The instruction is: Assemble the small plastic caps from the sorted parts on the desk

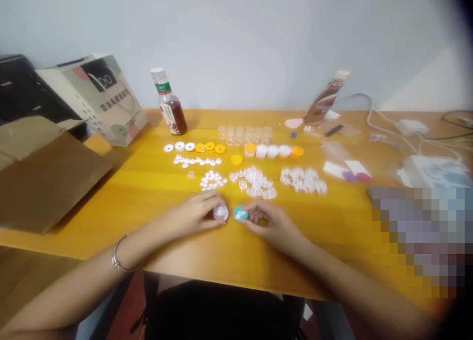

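Bare forearms (158,244), clear round cup (220,212), teal disc (241,214) with white patches.

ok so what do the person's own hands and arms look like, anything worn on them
Both hands, left and right, are bare, with no gloves. No sleeves show on the forearms. A thin, silvery bracelet circles the left wrist; the right wrist has nothing visible on it.

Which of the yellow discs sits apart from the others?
The lone yellow disc, between the disc row and the tub row; the other yellow ones sit side by side in the disc row.
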`<state>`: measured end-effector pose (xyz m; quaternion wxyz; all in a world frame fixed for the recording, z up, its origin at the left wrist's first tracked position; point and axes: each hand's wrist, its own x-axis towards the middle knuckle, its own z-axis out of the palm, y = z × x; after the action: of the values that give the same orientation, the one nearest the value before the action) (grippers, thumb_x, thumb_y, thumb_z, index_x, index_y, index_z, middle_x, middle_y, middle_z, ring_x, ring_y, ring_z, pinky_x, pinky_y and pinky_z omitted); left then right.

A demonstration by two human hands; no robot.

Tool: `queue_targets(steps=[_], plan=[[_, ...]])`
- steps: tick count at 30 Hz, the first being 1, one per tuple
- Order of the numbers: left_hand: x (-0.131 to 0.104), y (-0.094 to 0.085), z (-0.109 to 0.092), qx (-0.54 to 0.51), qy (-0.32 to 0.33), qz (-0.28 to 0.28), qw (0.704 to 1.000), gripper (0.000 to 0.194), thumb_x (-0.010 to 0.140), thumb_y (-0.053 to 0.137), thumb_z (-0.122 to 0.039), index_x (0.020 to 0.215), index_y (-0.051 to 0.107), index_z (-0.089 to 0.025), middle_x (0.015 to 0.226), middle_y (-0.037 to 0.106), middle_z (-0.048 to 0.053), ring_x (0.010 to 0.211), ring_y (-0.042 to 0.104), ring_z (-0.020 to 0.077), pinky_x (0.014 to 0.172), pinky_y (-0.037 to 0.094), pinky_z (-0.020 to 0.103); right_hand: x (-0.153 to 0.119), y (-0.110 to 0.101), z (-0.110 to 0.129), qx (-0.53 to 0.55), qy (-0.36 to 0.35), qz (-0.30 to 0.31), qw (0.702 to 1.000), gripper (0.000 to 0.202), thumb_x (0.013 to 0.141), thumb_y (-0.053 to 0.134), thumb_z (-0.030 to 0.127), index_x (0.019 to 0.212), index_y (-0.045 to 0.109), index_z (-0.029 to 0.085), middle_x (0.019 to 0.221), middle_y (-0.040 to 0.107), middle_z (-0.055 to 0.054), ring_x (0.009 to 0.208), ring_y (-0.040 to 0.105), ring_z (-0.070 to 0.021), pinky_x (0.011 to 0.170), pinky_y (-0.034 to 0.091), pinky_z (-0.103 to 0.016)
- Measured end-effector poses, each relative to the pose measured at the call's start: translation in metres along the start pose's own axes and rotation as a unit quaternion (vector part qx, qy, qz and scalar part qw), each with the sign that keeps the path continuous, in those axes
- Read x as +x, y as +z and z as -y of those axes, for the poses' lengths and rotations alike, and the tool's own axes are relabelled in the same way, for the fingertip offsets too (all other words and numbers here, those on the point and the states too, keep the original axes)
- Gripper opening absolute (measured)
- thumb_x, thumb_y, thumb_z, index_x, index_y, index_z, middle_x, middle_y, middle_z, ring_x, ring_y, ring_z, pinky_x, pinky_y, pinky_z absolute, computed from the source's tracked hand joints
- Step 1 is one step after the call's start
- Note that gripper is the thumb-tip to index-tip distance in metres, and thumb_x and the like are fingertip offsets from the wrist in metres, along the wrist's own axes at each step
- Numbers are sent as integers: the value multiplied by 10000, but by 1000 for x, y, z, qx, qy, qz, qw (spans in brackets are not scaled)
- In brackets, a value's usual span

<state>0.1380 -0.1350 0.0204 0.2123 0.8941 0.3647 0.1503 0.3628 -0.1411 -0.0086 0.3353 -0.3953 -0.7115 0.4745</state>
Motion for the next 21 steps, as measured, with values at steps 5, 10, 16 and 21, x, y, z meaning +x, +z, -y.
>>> queue_targets(steps=[5,10,16,21], plan=[[0,0,3,-22,-3,5,1000,260,818,527,-373,984,535,-173,911,553,50,830,514,157,744,432,288,0,0,-1,-111,-46,-6,993,49,743,585,230,776,595,194,582,487,37,502,428,-82,473,373,-207],[-1,-4,2,-44,-7,11,999,272,813,544,-364,1026,534,-196,964,578,46,873,531,160,777,435,293,-1,-2,-2,-154,-68,-7,986,59,741,592,223,792,603,197,615,501,28,512,433,-83,482,376,-208],[-1,-19,-10,-89,-3,-18,996,308,809,564,-333,1091,514,-219,1007,599,31,889,554,144,786,440,272,-3,-3,13,-74,-70,-58,993,257,710,653,289,942,583,206,748,589,-13,650,540,-126,612,465,-263],[7,-34,-23,-83,62,-63,993,300,819,551,-298,1097,507,-193,992,587,53,897,540,152,797,437,282,12,7,33,195,-9,74,978,285,755,598,295,1039,579,285,976,652,-6,887,607,-150,811,483,-328]])
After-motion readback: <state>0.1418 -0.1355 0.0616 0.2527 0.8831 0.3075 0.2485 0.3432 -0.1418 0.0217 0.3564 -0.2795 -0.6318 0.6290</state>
